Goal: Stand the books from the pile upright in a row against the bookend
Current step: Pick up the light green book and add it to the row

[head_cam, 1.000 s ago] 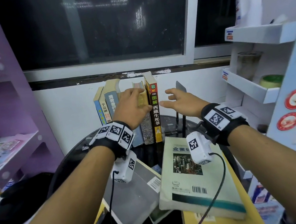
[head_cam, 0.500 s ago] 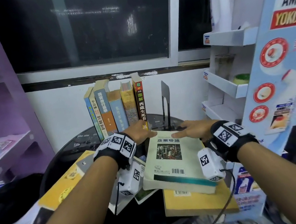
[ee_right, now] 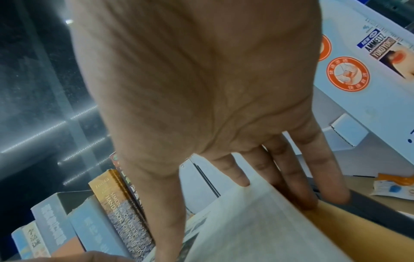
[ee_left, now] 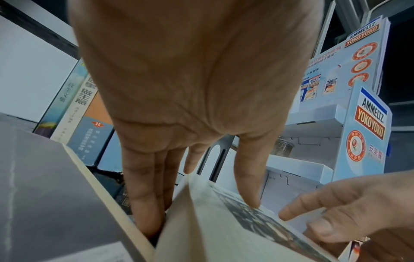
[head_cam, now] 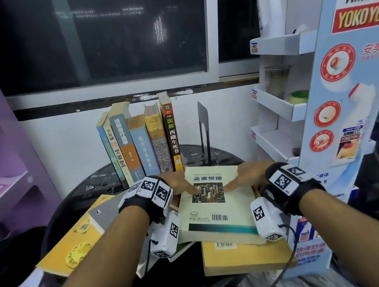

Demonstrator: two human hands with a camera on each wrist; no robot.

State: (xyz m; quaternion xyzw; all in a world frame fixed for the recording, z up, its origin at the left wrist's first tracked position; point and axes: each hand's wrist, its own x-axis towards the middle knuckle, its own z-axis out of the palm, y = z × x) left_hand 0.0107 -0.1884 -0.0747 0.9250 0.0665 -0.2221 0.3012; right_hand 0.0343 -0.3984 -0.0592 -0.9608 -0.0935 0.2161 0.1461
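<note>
At the near right edge of the round black table (head_cam: 74, 206), a thick yellow-covered book (head_cam: 241, 256) lies flat beneath a pale green paperback with a city photo (head_cam: 218, 203). The left hand (head_cam: 177, 185) and right hand (head_cam: 250, 175) clamp the paperback's long sides, thumbs on the cover, fingers down along the page edges. Behind it, six upright books (head_cam: 141, 143) stand near the far edge, apart from the black metal bookend (head_cam: 203, 126).

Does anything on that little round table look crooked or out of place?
Yes. The standing row of books leans left, and the black bookend stands apart from it, touching no book. The remaining books lie in a loose pile, overhanging the table's edge.
</note>
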